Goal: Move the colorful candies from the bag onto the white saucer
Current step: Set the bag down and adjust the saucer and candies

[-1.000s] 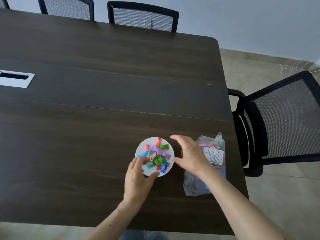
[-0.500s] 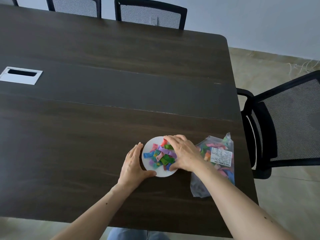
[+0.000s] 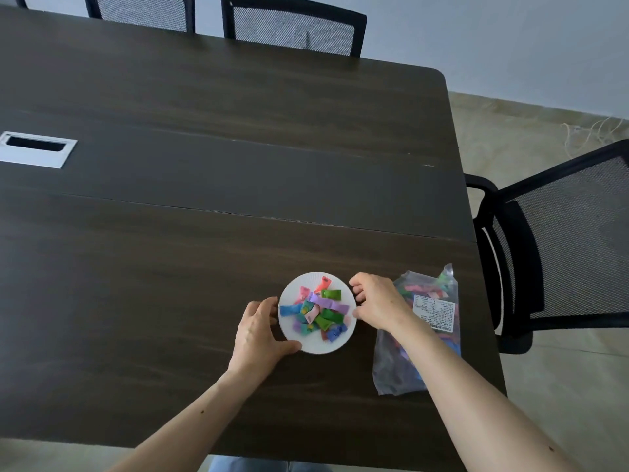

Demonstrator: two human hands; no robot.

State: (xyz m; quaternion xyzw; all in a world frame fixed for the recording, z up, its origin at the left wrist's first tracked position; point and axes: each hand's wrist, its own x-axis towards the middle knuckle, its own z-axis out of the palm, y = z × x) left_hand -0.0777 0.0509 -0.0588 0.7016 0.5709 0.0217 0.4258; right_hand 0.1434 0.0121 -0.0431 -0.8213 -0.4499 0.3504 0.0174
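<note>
1. The candies lie heaped in the middle of the saucer, a loose pile of wrapped pieces in blue, purple, green, pink and orange. None appear to hang over the rim.
2. The saucer sits on the table near its right front corner, just left of the bag.
3. The left hand cups the saucer's left rim, thumb at the near edge and fingers curved along the side. The hand is open, not clamped; it looks placed to steady the saucer or slide it.
4. The right hand is at the right rim, fingers spread and curled toward the edge. It holds nothing. Whether the fingertips touch the rim I cannot tell.
5. With one hand each side, the pair brackets the saucer, likely to centre it or keep the pile from spilling.
6. The bag lies flat, partly under the right forearm, and more candies show through the clear plastic. So the task seems unfinished unless this one heap is enough.
7. Chairs stand round the table, well apart from the work.
</note>
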